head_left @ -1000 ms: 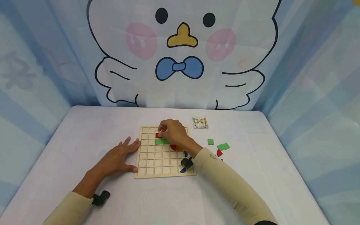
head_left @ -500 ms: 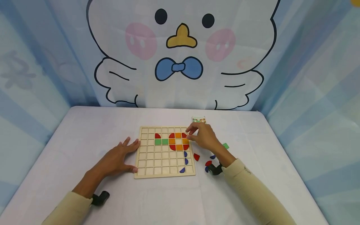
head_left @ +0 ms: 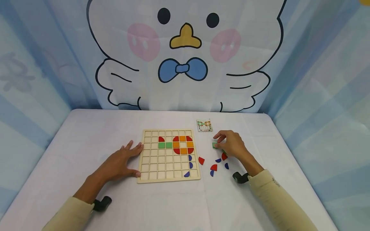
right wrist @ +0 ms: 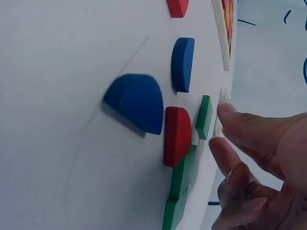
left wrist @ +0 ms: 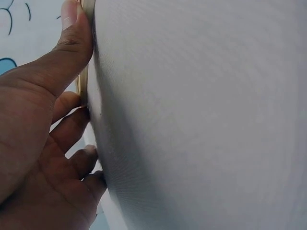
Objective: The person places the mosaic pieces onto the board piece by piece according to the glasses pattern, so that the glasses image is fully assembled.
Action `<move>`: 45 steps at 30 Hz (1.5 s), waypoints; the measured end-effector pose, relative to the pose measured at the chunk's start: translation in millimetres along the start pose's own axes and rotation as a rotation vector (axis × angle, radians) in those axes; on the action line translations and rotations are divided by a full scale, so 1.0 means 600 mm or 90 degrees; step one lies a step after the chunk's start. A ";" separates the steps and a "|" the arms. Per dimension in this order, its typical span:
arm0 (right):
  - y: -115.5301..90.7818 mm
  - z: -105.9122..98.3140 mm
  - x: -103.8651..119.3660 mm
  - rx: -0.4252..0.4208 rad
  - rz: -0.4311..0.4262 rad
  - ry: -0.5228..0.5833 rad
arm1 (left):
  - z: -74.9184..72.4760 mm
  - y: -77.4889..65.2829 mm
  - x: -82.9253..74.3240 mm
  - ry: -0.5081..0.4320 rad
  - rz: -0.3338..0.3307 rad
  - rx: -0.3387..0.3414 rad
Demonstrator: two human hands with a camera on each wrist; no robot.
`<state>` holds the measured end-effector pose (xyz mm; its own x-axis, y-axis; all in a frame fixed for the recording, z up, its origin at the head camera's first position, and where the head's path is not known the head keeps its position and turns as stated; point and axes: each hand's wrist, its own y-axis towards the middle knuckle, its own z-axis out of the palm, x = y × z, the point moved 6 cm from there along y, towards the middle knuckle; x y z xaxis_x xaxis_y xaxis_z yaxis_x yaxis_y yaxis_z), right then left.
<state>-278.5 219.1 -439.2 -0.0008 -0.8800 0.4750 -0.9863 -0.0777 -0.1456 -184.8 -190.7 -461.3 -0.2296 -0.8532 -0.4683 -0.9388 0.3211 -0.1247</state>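
My left hand (head_left: 122, 162) rests at the left edge of a wooden grid board (head_left: 150, 168), fingers spread, thumb and fingertips touching its side; the left wrist view shows the thumb (left wrist: 72, 43) against the rim. To the right of the board, my right hand (head_left: 232, 144) hovers just over a green square tile (head_left: 214, 145). In the right wrist view its thumb and forefinger are apart, close to that green tile (right wrist: 204, 117), with nothing between them. On the board lie a red quarter-circle (head_left: 161, 139), two green squares (head_left: 165, 145), and a ring of red and orange pieces (head_left: 183, 139).
Loose red quarter-circles (head_left: 201, 160) and blue half-circles (head_left: 226, 166) lie right of the board. More green tiles (right wrist: 183, 172) sit partly under my right hand. Blue pieces (head_left: 190, 165) rest on the board's lower right. A small pattern card (head_left: 204, 125) lies behind.
My right hand has moved right, from above the red quarter-circle on the board to the loose green tile, uncovering the board's pieces. My left hand has stayed at the board's edge.
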 end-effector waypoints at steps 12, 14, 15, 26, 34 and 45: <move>0.003 0.014 -0.002 0.015 0.000 -0.006 | 0.002 0.002 0.004 0.000 0.002 -0.001; 0.001 0.014 0.006 0.006 -0.012 0.010 | 0.002 0.002 0.004 0.000 0.001 -0.001; 0.001 0.015 0.010 0.001 -0.019 0.019 | 0.002 0.002 0.004 0.000 0.002 -0.001; 0.006 0.025 0.090 -0.031 -0.099 0.069 | 0.000 -0.001 0.003 -0.003 -0.002 -0.001; 0.007 0.047 0.160 -0.021 -0.131 0.087 | 0.000 -0.001 0.004 -0.003 -0.001 0.002; 0.017 0.081 0.231 -0.008 -0.187 0.115 | 0.000 0.000 0.004 -0.002 -0.001 0.001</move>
<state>-280.5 73.3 -417.0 0.2559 -0.7230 0.6417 -0.9506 -0.3090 0.0310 -185.3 -192.6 -462.3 -0.2273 -0.8526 -0.4705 -0.9389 0.3202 -0.1266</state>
